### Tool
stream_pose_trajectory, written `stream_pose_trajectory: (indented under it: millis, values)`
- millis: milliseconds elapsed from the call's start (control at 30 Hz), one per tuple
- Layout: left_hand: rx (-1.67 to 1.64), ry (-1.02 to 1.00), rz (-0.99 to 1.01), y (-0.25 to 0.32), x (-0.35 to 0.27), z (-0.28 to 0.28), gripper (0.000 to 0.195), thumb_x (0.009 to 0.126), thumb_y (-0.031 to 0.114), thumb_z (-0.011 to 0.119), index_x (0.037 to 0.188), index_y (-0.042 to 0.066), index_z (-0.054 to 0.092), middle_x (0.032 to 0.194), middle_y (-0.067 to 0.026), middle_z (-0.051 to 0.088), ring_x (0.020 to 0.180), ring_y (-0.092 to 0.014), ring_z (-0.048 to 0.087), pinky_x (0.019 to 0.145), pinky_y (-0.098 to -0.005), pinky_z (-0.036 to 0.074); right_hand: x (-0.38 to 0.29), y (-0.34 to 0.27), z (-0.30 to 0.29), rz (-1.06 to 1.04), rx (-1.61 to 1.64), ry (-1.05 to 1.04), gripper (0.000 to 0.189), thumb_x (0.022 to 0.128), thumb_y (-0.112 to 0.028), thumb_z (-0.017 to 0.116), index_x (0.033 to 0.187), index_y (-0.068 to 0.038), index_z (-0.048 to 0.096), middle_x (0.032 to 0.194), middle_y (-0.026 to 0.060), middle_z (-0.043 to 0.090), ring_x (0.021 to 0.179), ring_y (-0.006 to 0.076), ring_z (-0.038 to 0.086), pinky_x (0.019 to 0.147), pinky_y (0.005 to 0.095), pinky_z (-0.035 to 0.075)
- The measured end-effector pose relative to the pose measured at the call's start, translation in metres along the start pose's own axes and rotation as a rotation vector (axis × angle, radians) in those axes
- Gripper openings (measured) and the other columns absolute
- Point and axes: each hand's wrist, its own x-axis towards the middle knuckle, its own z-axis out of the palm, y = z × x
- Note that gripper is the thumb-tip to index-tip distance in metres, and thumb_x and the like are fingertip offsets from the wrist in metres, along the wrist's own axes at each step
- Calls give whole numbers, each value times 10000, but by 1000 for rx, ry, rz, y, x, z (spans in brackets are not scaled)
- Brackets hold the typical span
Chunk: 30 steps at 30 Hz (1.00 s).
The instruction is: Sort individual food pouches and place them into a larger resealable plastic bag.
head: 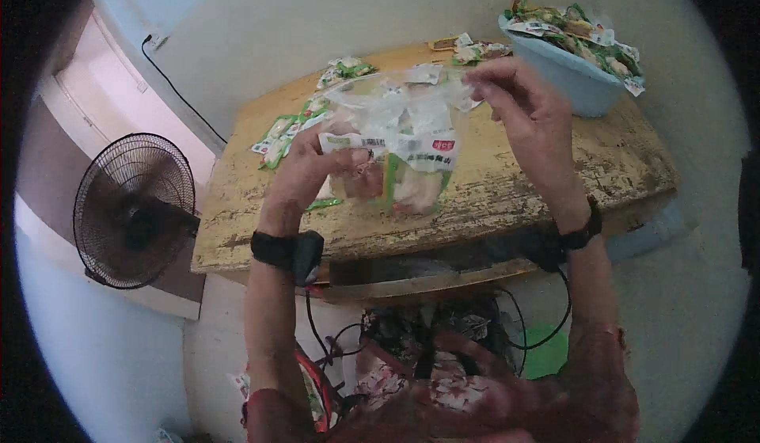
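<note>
Above the worn wooden table, my left hand (320, 164) grips a small printed food packet (355, 176) between thumb and fingers, at the left side of a clear plastic bag (380, 110). My right hand (528, 104) pinches the bag's upper right edge with thumb and fingertips. Inside or behind the clear film, more packets with green edges and printing (418, 176) show; the film makes their exact place hard to tell. Both wrists wear black bands with a dark module and cable.
The worn table (237, 223) bears several green-and-white packets (279, 137) at left and more packets (475, 51) at the back. A light blue basin (564, 75) heaped with packets stands at the back right. A black fan (135, 211) is left of the table; a green object (545, 351) lies below.
</note>
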Motion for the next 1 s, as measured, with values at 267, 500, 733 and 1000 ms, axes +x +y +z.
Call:
stream_pose_trajectory:
  millis: [267,500,733,1000]
  values:
    - [-111,156,46,-41,-21,-14,333,871,138,742,1159,-14,678,1003,-52,725,908,-115,659,821,-278,508,30,2,62,-220,114,-30,130,951,-43,614,1050,-44,699,963,61,709,868,152,663,778,302,537]
    - [-160,333,232,-29,-14,-18,238,944,147,681,1124,-9,679,1016,-82,724,944,-153,684,884,-314,532,31,0,61,-118,148,-5,150,948,-44,629,1081,-46,698,999,58,709,873,135,665,798,289,543]
    - [-243,442,287,-16,-6,-10,229,976,184,652,1097,-7,689,977,-78,716,887,-172,701,850,-339,565,32,22,57,-109,279,24,336,929,-202,707,1205,-20,647,1137,114,699,1008,191,679,896,340,545]
    - [-227,515,349,-2,-6,-8,227,993,200,637,1076,-5,693,917,-48,697,832,-136,681,825,-319,571,42,33,48,139,346,-229,295,952,-265,694,1101,-11,694,1020,79,735,948,145,683,840,292,535]
